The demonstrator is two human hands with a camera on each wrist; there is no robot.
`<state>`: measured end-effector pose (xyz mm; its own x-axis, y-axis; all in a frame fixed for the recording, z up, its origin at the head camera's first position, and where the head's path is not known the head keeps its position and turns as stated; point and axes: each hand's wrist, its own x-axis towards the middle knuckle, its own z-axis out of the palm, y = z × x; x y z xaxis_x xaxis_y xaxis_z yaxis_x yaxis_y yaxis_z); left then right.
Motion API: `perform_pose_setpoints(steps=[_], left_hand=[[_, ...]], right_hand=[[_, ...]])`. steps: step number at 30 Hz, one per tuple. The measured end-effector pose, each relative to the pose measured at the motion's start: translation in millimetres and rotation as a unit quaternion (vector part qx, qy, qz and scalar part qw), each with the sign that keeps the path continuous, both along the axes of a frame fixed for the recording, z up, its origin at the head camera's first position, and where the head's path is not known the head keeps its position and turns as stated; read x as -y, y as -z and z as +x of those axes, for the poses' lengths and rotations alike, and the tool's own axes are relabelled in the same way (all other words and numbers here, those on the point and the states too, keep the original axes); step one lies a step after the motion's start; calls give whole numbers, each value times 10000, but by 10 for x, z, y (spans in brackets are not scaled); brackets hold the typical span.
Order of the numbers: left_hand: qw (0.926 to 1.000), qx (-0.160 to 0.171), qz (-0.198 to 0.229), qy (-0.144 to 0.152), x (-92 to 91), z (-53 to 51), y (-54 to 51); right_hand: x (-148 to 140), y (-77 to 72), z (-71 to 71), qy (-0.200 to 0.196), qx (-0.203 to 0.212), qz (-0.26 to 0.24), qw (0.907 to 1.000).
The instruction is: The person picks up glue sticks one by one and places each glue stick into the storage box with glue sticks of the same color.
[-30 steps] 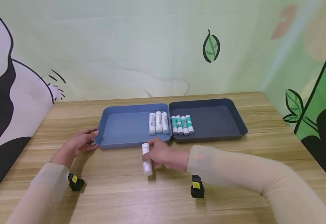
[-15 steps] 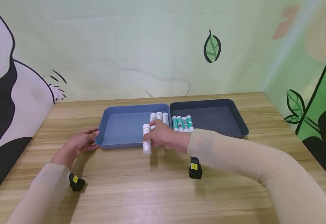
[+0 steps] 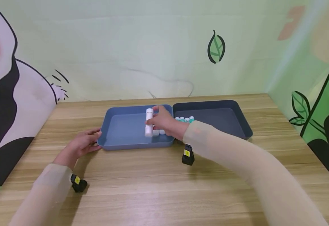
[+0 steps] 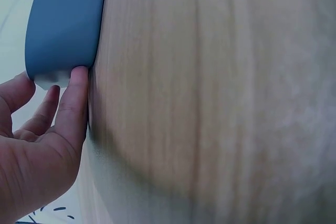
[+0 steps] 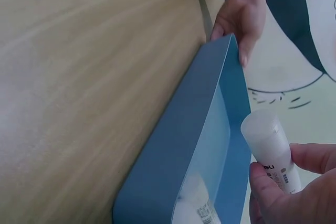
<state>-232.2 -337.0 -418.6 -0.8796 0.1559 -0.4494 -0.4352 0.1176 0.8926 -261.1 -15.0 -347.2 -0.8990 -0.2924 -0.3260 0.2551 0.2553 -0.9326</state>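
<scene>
In the head view, my right hand [image 3: 164, 121] pinches a white glue stick [image 3: 149, 122] upright above the right part of the blue tray [image 3: 124, 145]. The right wrist view shows this glue stick [image 5: 268, 140] between thumb and fingers, small print on its side. More white glue sticks [image 3: 162, 132] lie in the tray beneath, mostly covered by my hand. My left hand [image 3: 85, 142] touches the tray's left end. In the left wrist view, thumb and fingertips of the left hand [image 4: 47, 140] rest against the tray's end wall [image 4: 65, 30], fairly straight and spread.
A dark grey tray [image 3: 218, 117] adjoins the blue one on the right. Several green-and-white glue sticks [image 3: 187, 119] lie along its left side, partly behind my right wrist. Both trays sit on a wooden table [image 3: 130, 185] before a printed backdrop [image 3: 119, 56].
My right hand has carried the white glue stick from in front of the blue tray, up and away from me, to over its right part. My left hand stays at the tray's left end.
</scene>
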Motion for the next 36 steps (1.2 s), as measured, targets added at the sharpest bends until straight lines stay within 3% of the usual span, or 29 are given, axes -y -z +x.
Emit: perform_pose_setpoints(steps=[5, 11, 25, 36], left_hand=[[10000, 8, 2, 5, 6, 2, -11], [10000, 24, 0, -19, 12, 2, -24], [9999, 62, -83, 40, 13, -18, -6], [9998, 87, -189, 22, 11, -2, -41]], right_hand=[[20, 78, -109, -7, -229, -81, 9997], [41, 183, -202, -125, -612, 357, 9974], [88, 321, -328, -302, -771, 881, 9927], [191, 382, -344, -599, -1471, 1861, 9696]])
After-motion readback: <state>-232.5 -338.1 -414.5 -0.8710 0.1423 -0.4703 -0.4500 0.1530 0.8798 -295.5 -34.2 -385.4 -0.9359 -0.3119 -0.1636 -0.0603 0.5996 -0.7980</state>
